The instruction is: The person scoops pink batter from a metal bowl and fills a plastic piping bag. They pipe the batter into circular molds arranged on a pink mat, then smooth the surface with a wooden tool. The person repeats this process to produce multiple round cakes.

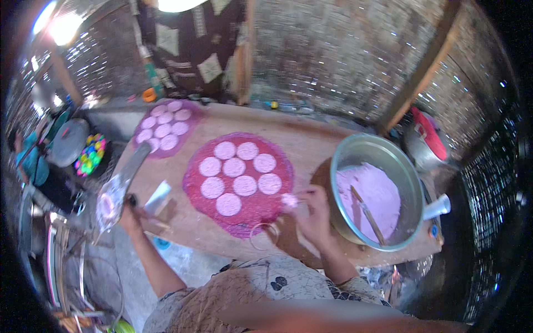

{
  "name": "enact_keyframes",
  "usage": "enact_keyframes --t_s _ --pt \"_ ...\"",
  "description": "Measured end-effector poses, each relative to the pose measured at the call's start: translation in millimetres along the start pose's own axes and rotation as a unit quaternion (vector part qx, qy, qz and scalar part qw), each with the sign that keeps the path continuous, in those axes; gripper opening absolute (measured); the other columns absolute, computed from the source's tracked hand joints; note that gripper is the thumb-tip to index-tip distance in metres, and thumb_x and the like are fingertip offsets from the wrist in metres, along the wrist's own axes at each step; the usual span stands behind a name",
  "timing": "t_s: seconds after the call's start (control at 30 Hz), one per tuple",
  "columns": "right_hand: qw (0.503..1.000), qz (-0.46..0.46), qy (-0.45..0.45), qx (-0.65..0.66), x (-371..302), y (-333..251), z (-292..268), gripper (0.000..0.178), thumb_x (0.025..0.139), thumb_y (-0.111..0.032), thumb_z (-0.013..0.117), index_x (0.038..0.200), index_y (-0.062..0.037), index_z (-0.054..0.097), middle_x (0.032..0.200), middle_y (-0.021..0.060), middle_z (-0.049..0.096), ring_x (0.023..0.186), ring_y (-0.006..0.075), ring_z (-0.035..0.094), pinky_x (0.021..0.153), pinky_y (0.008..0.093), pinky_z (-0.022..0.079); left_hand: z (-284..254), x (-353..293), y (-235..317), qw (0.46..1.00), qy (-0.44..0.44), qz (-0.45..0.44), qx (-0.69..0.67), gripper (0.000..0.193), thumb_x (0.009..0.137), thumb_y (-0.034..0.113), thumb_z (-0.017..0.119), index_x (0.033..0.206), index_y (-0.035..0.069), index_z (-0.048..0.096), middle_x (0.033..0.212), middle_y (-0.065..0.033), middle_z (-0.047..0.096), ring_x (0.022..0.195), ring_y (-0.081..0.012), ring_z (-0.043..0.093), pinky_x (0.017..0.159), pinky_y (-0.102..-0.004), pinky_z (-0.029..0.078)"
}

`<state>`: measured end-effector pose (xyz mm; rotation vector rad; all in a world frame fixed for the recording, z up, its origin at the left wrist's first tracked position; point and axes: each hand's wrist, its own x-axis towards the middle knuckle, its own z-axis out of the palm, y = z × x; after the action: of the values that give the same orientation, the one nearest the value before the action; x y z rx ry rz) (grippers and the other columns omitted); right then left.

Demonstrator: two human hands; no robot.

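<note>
My right hand [314, 215] pinches a small lump of pale pink dough [289, 201] by the right edge of a round, dark pink mat [239, 225]. Several pale pink discs [234, 167] lie spaced out on that mat. A thin hoop [264, 237] rests at its near edge, left of my right wrist. At the table's left edge, my left hand [131, 215] is closed around the lower part of a long grey flat blade [133, 165]. Clear, shiny plastic with something pink [107, 207] is at the blade's near end. My left fingers are partly hidden.
A large metal pot [413, 166] of pink mixture, with a wooden stick [367, 215], stands right on the wooden table [311, 130]. A second mat [140, 130] with discs lies far left. A white cup [437, 207] is beside the pot; a grey bucket [417, 145] stands behind.
</note>
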<state>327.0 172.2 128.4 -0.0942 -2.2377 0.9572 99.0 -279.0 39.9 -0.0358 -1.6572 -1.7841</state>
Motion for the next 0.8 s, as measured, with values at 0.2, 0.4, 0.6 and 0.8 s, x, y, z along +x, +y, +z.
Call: enact_keyframes --t_s 0.2,0.4,0.6,0.8 --pt "0.952 0.025 0.252 -0.170 29 0 -148 0.020 0.083 -0.003 0.070 0.103 0.0000 0.067 0.104 0.0129 0.057 0.101 0.0244 0.056 0.089 0.0339 0.044 6 19 33 0.990 -0.051 -0.110 -0.075 0.045 0.088 0.033 0.073 0.121 0.004 0.063 0.090 -0.0070 0.063 0.048 -0.0186 0.055 0.038 -0.0314 0.044" --pt "0.979 0.016 0.093 -0.181 -7 8 -103 0.020 0.085 -0.007 0.066 0.104 -0.0045 0.070 0.109 0.0180 0.062 0.103 0.0365 0.060 0.087 0.0448 0.049 16 14 16 0.988 0.035 -0.105 -0.109 0.041 0.089 0.031 0.071 0.119 0.004 0.064 0.090 -0.0083 0.063 0.038 -0.0197 0.049 0.030 -0.0311 0.037" --pt "0.934 0.005 -0.358 -0.008 -84 28 37 0.019 0.085 -0.014 0.067 0.103 -0.0058 0.069 0.101 0.0133 0.066 0.102 0.0331 0.061 0.088 0.0447 0.049 13 16 30 0.991 -0.020 -0.132 -0.013 0.028 0.090 0.011 0.068 0.116 0.002 0.066 0.105 -0.0090 0.066 0.085 -0.0206 0.064 0.077 -0.0355 0.054" --pt "0.946 -0.074 -0.317 0.003 -86 22 40 0.018 0.084 -0.014 0.068 0.099 -0.0041 0.067 0.094 0.0135 0.063 0.093 0.0344 0.060 0.082 0.0453 0.048 9 11 5 0.995 -0.025 -0.089 -0.040 0.030 0.090 0.013 0.069 0.118 0.003 0.064 0.106 -0.0078 0.066 0.094 -0.0200 0.063 0.075 -0.0339 0.053"
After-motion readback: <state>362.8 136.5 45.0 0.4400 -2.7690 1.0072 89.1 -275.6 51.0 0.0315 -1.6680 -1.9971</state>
